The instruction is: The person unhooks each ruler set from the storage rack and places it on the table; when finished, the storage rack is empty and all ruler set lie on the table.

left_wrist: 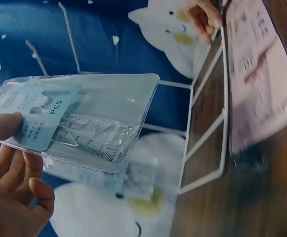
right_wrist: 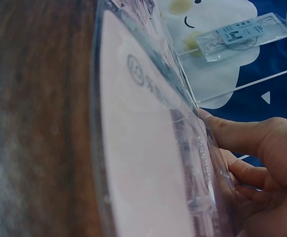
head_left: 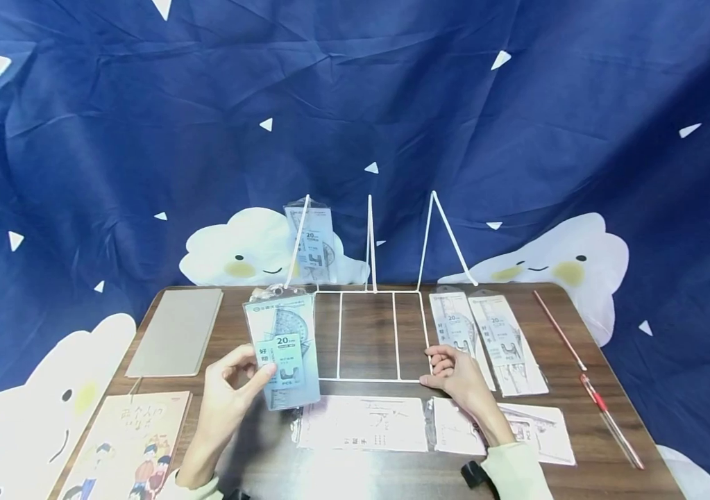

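My left hand (head_left: pixel 232 389) pinches a clear plastic ruler set pack (head_left: pixel 289 347) between thumb and fingers, tilted up over the left end of a white wire rack (head_left: pixel 367 380). In the left wrist view, a ruler and a blue card show inside this pack. Thumb and fingers of my right hand (head_left: pixel 462 380) grip the rack's front right corner. Upright wire hooks rise at the rack's back, and another ruler set pack (head_left: pixel 312 243) hangs at the left one.
Two ruler packs (head_left: pixel 507 344) lie right of the rack, two more (head_left: pixel 364 423) along its front. A grey notebook (head_left: pixel 175 333) and an illustrated book (head_left: pixel 132 437) lie left. A red stick (head_left: pixel 557 326) and a red-banded pen (head_left: pixel 611 420) lie near the right edge.
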### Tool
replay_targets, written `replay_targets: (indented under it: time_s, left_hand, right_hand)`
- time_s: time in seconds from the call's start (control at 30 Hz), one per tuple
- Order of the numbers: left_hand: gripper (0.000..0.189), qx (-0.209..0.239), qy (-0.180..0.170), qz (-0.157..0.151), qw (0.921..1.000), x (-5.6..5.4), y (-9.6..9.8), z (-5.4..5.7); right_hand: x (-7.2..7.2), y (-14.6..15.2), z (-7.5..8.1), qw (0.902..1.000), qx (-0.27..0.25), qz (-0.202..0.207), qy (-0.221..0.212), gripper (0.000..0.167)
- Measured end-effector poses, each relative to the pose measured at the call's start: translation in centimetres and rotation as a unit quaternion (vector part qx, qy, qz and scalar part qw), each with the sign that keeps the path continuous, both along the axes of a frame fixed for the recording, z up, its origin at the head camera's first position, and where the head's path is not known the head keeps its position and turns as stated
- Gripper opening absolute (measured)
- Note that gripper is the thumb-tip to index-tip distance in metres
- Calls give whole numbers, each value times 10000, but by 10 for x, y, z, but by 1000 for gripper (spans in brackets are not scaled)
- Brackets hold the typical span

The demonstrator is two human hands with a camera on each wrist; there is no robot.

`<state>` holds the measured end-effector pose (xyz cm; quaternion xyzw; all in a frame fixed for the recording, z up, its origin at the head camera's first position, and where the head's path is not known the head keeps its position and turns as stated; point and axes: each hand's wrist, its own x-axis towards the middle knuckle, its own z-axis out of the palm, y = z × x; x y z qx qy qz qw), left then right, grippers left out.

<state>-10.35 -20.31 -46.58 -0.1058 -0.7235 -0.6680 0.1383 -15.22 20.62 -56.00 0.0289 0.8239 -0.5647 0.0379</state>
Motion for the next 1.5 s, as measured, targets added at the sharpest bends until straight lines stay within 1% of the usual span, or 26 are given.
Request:
replay_targets:
  time_s: [0.07,0.17,0.23,0.27,0.37,0.4,0.47,0.53,0.6,0.77,0.93,1.07,1.2,1.3,1.4,1.5]
  left_hand:
    - [21,-1,-117,202,9997,-2,-8,-4]
    - [20,-156,-343,421,9984,-8,-25,-11]
    - [21,-218,-584,563,9965,-13,-36,-16]
    - [22,-291,-698,656,9950,-15,-42,-18]
    - [24,-235,-1026,917,9902,-25,-59,-26]
    - [25,-176,-1112,972,9889,-28,-65,-29]
    - [26,-201,-1193,1081,9867,-35,-77,-35]
    - [28,-178,-1229,1105,9861,-42,-88,-40]
    - [30,-306,-1222,1082,9861,-47,-98,-45]
    - [32,-466,-1204,979,9868,-60,-117,-54]
    - [33,-523,-1364,969,9845,-69,-125,-61]
    - [37,-463,-1699,1088,9783,-73,-126,-68]
    - [40,-600,-2126,1303,9666,-76,-123,-75]
    - [40,-751,-2384,1552,9558,-78,-121,-79]
    - [37,-933,-2506,1811,9464,-80,-120,-82]
    - [35,-1232,-2495,1993,9396,-83,-118,-84]
  right_hand:
    - [0,0,1,10000,0,-9,19,57]
    - [0,1,2,10000,-12,18,40,57]
    - [0,1,2,10000,-20,19,42,58]
    - [0,1,2,10000,-21,23,42,58]
    - [1,-1,3,10000,-9,57,48,59]
    - [1,-1,4,10000,-20,49,38,59]
    - [2,-3,7,10000,-22,54,-3,58]
    - [2,-5,10,10000,-20,54,-34,56]
    - [3,-6,13,10000,-44,24,-58,56]
    - [2,-4,7,10000,-71,19,-30,57]
    - [0,-1,1,10000,-75,22,40,58]
    - [0,0,0,9999,-59,48,75,58]
    - [0,0,1,9999,-50,51,75,58]
    - [1,0,1,9999,-80,44,56,59]
    - [0,0,0,9999,-110,29,16,59]
    - [-1,0,0,9999,-100,13,-6,60]
